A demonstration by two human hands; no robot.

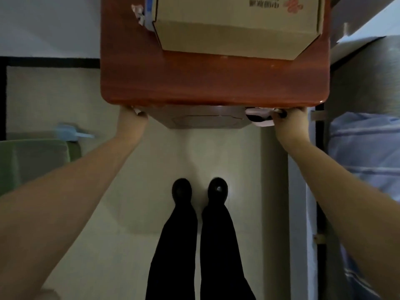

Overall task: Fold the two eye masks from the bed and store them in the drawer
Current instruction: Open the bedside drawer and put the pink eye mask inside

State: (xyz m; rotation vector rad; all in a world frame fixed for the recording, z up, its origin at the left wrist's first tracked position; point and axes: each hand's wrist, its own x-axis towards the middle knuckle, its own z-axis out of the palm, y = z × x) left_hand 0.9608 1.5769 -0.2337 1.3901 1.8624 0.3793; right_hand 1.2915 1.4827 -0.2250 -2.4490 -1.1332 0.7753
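Observation:
I look straight down at a red-brown wooden nightstand. Its drawer sticks out a little under the front edge, and the inside is dark. My right hand is at the drawer's right corner, closed on a white and black eye mask that pokes out to the left of my fingers. My left hand is at the drawer's left corner with its fingers tucked under the tabletop. A small white bit of the second eye mask shows at its fingertips.
A cardboard box fills most of the nightstand top, with crumpled paper at its left. The bed with blue striped bedding lies to the right. A green seat stands at the left. My black shoes are on the pale floor.

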